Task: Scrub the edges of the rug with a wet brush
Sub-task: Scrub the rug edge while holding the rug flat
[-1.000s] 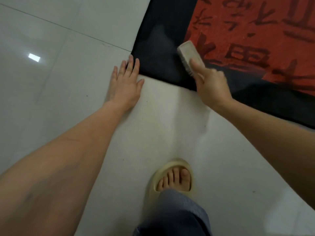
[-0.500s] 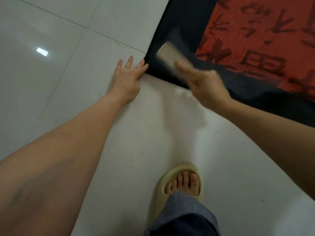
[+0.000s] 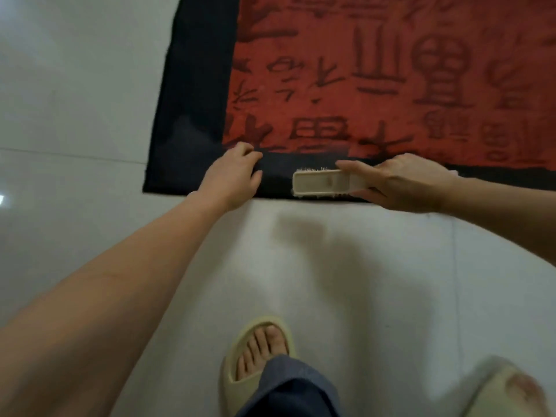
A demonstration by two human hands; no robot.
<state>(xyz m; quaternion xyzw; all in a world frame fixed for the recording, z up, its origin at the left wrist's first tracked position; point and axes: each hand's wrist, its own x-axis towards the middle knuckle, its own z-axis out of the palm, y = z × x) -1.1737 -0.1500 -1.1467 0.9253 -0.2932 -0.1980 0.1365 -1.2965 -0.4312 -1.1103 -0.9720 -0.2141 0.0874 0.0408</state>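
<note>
A red rug (image 3: pixel 192 85) with dark characters and a wide black border lies on the white tiled floor. Its near left corner is in view. My right hand (image 3: pixel 400 183) grips a cream plastic brush (image 3: pixel 320 182) by its handle. The brush lies bristles down on the black border at the rug's near edge. My left hand (image 3: pixel 233 176) rests on the same border just left of the brush, fingers curled against the fabric, near the corner.
White floor tiles (image 3: pixel 75 100) surround the rug on the left and in front. My foot in a cream slipper (image 3: pixel 255 356) stands on the tile below the hands. A second slipper (image 3: pixel 511 392) shows at the bottom right.
My left hand moved off the tile beside the corner onto the rug's black border. The brush went from the corner to the near edge, lying flat. The view turned to face the rug squarely.
</note>
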